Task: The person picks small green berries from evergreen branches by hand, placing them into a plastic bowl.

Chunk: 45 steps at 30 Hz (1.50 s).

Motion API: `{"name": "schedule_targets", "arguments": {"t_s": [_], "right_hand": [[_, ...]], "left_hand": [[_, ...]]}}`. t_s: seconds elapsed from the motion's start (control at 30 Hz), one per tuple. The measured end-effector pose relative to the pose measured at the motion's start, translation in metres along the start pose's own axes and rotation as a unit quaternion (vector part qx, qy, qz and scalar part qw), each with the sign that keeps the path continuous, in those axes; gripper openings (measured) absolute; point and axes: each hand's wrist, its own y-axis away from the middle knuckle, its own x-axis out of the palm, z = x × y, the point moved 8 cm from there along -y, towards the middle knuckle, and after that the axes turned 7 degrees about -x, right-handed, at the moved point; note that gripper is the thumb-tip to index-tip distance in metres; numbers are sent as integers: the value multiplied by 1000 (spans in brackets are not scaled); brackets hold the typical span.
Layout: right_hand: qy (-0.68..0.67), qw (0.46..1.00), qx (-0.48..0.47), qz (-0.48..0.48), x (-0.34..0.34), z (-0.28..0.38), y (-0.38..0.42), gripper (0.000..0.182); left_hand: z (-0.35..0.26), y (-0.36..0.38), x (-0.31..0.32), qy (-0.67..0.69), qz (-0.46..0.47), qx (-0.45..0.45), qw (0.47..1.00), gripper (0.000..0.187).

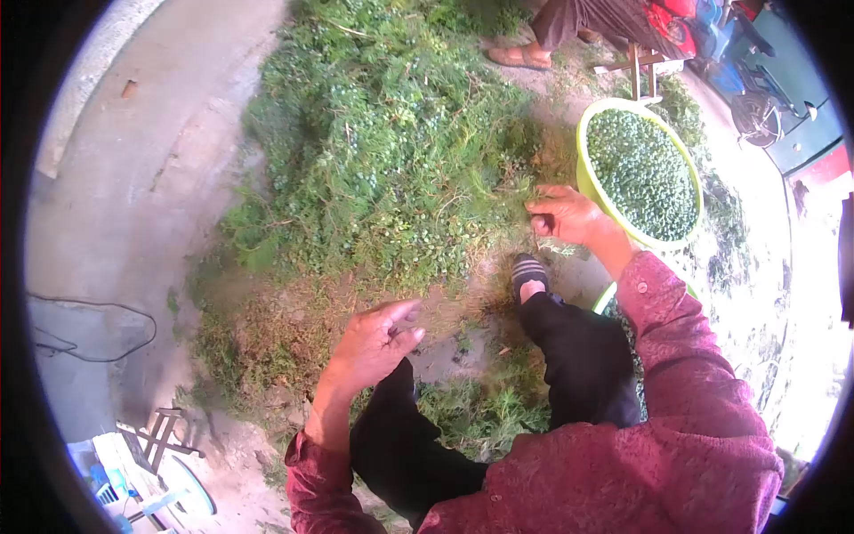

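My left hand [369, 345] hovers above the near edge of the plant pile, thumb and fingers apart with nothing between them. Off to the right, my right hand [571, 216] has its fingers curled together beside the pile. Thin green and brown bits show around its fingertips, but what they grip is too small to make out. A big heap of cut green sprigs [382, 151] with small bluish-green berries spreads in front of me. Right of that hand stands a yellow-green basin [583, 151] full of small green berries [642, 173].
A second basin [605, 298] is partly hidden by my right arm and leg. Loose sprigs [480, 414] lie between my legs. Another person's sandalled foot [520, 57] is at the back, near a wooden stool [636, 67]. A folding stool [160, 436] and a cable [133, 307] are at left.
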Motion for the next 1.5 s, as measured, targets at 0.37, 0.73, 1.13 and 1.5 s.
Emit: {"name": "schedule_targets", "arguments": {"t_s": [0.37, 0.73, 1.13, 1.5], "right_hand": [[-12, 982, -106, 158, 158, 27, 108, 18], [300, 858, -393, 137, 243, 18, 187, 21], [146, 966, -205, 66, 183, 5, 171, 19], [684, 620, -236, 304, 175, -63, 118, 36]], "left_hand": [[-71, 40, -2, 363, -222, 101, 899, 48], [-18, 35, -15, 714, -166, 101, 672, 21], [6, 51, -26, 707, -180, 61, 682, 24], [23, 155, -100, -298, -491, -161, 803, 34]]}}
